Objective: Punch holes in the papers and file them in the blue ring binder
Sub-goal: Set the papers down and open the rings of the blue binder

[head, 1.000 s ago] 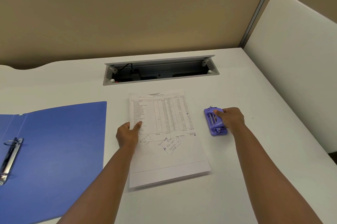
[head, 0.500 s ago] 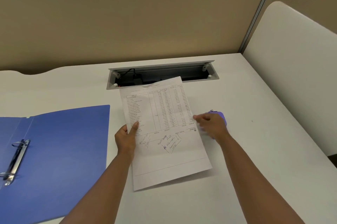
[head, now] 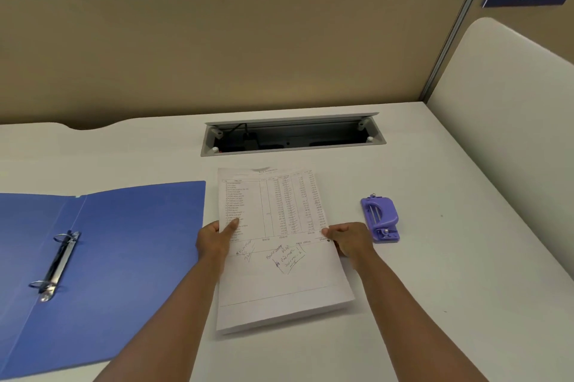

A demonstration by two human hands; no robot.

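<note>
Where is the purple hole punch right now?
The purple hole punch lies on the white desk, right of the papers, just beyond the right hand.

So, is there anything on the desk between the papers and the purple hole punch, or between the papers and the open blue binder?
Nothing visible. The papers are held at both side edges by the left hand and right hand. Bare desk separates them from the hole punch on the right, and the binder lies just left.

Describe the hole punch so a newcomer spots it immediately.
On the white desk, look right of the printed paper stack held by both hands. The small purple plastic hole punch lies just beyond the right hand, the only purple item.
</note>
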